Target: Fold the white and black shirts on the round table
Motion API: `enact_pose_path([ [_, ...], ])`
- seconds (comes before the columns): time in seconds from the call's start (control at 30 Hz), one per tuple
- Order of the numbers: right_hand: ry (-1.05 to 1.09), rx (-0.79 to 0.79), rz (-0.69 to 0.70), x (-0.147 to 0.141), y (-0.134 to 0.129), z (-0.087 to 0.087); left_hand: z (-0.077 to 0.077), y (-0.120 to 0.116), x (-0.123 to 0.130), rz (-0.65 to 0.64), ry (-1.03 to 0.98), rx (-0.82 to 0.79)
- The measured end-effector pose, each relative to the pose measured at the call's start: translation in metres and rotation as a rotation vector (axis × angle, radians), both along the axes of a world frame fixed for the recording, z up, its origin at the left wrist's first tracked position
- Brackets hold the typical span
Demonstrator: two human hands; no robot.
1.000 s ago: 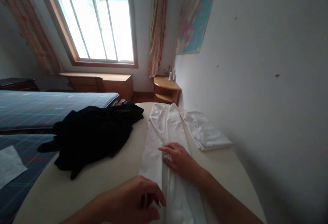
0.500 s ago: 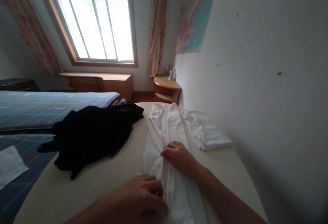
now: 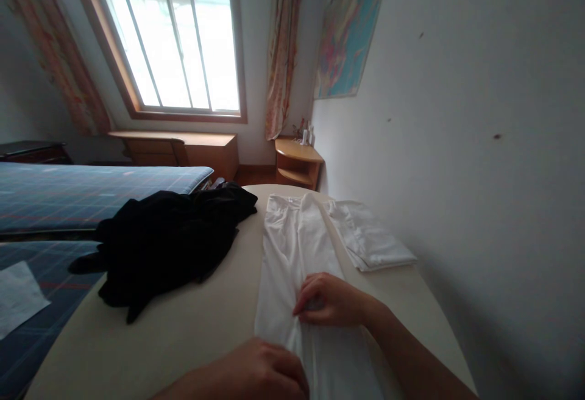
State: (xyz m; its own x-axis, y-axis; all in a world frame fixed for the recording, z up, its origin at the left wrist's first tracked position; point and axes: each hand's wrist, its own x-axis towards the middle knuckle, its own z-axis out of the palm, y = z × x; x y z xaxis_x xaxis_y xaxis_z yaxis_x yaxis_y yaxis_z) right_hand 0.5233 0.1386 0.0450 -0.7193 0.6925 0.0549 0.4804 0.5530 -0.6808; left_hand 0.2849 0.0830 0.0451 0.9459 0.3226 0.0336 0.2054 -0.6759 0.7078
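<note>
A pair of white trousers [image 3: 286, 253] lies lengthwise on the round cream table [image 3: 214, 302], waistband at the far end, legs running toward me. My right hand [image 3: 331, 299] pinches a bit of the trousers' cloth midway down, thumb and fingertips together. Lower down, at the bottom edge of the view, my left hand [image 3: 262, 372] is curled over the left side of the trouser legs; its fingertips are partly hidden. Right of the waistband rests a folded white garment [image 3: 370, 235]. On the left side of the table a black garment [image 3: 169, 247] is heaped loosely.
A bed with a blue plaid mattress [image 3: 105, 189] stands beyond the table's left side, with a white sheet of paper [image 3: 21, 299] at its near part. The wall [image 3: 466, 205] runs close along the right. A corner shelf [image 3: 297, 153] and a desk [image 3: 210, 144] stand beyond.
The trousers have slid slightly toward me. My right hand has moved nearer and gone from lying on the cloth to pinching it. My left hand has shifted down and slightly right.
</note>
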Motion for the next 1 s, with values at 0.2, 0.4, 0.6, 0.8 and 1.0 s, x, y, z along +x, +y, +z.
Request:
enact_pose_path([
  [0.2,-0.047,0.266,-0.327,0.001,0.008,-0.011,0.003,0.015,-0.004,0.146,0.141,0.214],
  [0.4,-0.099,0.233,-0.333,0.006,0.012,-0.01,0.009,0.013,-0.004,0.07,0.183,0.245],
  [0.6,-0.182,0.198,-0.574,-0.015,0.042,-0.005,0.004,0.018,-0.005,0.083,0.11,0.251],
  [0.8,-0.31,0.159,-0.791,-0.04,0.095,-0.004,-0.015,0.03,-0.01,0.081,0.166,0.213],
  [1.0,-0.299,0.008,-0.828,-0.054,0.115,-0.008,-0.02,0.029,-0.012,0.077,0.195,0.244],
])
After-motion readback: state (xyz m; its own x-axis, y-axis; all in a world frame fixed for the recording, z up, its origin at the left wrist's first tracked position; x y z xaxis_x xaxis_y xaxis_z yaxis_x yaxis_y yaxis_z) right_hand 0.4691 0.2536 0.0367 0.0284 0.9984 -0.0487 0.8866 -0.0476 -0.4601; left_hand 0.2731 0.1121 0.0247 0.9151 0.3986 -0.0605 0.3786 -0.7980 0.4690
